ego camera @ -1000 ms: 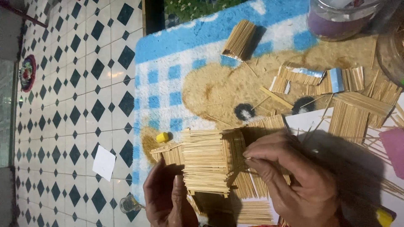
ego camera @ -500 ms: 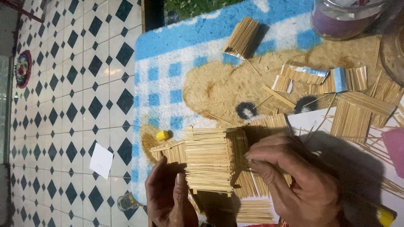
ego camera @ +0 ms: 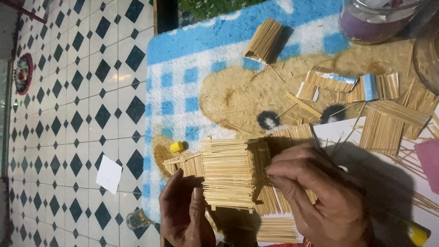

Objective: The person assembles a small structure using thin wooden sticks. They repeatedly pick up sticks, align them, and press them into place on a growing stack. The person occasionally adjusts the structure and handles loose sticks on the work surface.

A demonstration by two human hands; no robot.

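A small house-like model built of thin wooden sticks stands on a blue, white and tan rug. My left hand cups the model's near lower side, fingers against its stick wall. My right hand rests on the model's right part, with fingertips pinching at the wall's edge near the middle. Flat panels of glued sticks lie to the right, and a stick bundle lies at the rug's far end.
A yellow cap sits on the rug beside the model. A glass jar stands top right. Tiled floor with a white paper scrap and a small glass lies to the left. White paper underlies loose sticks.
My right hand's fingers have shifted slightly along the model's wall, and my left hand has come up a little closer against it. The model stays in place.
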